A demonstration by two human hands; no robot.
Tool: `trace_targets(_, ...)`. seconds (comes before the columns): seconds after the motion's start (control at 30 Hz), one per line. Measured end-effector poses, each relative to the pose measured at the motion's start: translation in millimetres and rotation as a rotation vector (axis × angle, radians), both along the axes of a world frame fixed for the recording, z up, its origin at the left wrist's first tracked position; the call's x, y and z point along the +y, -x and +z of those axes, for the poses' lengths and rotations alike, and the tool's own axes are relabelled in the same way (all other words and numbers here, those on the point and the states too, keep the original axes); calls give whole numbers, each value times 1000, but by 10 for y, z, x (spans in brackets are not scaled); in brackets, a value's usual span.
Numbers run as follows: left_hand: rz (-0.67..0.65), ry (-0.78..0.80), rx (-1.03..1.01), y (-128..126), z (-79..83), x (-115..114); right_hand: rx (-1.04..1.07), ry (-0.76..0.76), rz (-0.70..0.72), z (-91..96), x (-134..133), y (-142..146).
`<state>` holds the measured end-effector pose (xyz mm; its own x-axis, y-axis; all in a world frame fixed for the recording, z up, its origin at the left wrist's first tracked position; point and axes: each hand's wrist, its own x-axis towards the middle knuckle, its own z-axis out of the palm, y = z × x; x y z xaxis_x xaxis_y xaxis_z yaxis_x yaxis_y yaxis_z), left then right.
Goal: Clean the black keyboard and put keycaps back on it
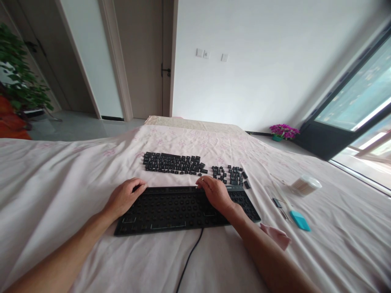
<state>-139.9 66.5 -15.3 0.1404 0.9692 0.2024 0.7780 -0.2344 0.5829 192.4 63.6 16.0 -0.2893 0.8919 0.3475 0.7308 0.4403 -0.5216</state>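
Note:
A black keyboard (171, 209) with its keycaps removed lies on a pink sheet, its cable (189, 256) running toward me. My left hand (124, 198) rests on the keyboard's left end, fingers curled over the far edge. My right hand (215, 192) lies on the keyboard's right half, fingertips pressed together at the far edge on something I cannot make out. Beyond the keyboard, loose black keycaps sit in a long group (172, 163) and a smaller group (230, 175).
To the right lie a teal block (300, 220), thin tools (279, 202), a round container of swabs (305, 185) and a pink cloth (276, 236). The sheet-covered bed (45, 183) spreads wide. A window stands at right, a door and plant at left.

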Motion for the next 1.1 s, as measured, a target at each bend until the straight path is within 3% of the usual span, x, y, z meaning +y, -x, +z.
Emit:
trace_targets(0.63,-1,-22,-2,8,-18,9,76,75,-172,-63,35,-195)
trace_targets(0.93,7,-30,-5,5,-26,12,-157,17,-243,92,-31,-350)
trace_targets(1.1,3,-21,-4,3,-17,18,-144,-25,-214,110,-76,-303)
